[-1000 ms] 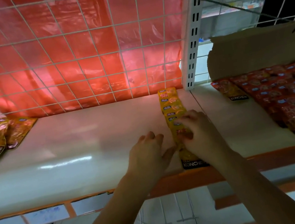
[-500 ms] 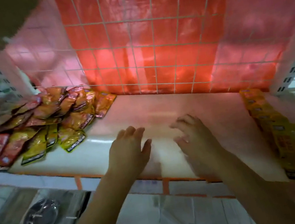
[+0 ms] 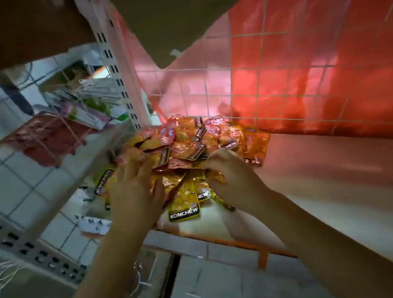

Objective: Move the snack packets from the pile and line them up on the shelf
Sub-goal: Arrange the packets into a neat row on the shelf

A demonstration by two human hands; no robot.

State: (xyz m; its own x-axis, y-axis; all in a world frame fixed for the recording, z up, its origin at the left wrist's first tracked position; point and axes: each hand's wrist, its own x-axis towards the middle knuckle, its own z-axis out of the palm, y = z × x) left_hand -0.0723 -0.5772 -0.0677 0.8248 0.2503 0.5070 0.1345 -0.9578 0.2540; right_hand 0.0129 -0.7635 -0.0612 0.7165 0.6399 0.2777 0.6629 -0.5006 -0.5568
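1. Nearest, two bare forearms reach up and forward from the bottom edge toward the corner of the shelf [image 3: 352, 174], whose pale surface stretches off past the right hand.
2. The left hand [image 3: 134, 195] lies on the near left side of the pile of snack packets [image 3: 184, 148], fingers spread and bent over the packets; whether it actually grips one cannot be told.
3. The right hand [image 3: 231, 173] sits on the near right side of the pile, fingers curled down into the packets; they seem to pinch foil, but the hold is not clear.
4. Between the two hands a yellow packet [image 3: 183, 207] hangs toward the shelf's front edge, its black label facing the camera.
5. Just beyond the fingertips the heap of orange and yellow packets lies jumbled, label ends pointing every way.
6. Behind the pile stands a wire grid [image 3: 279, 60] backed by red plastic sheet [image 3: 353, 29].
7. Left of the left hand rises a white slotted upright [image 3: 117, 65].
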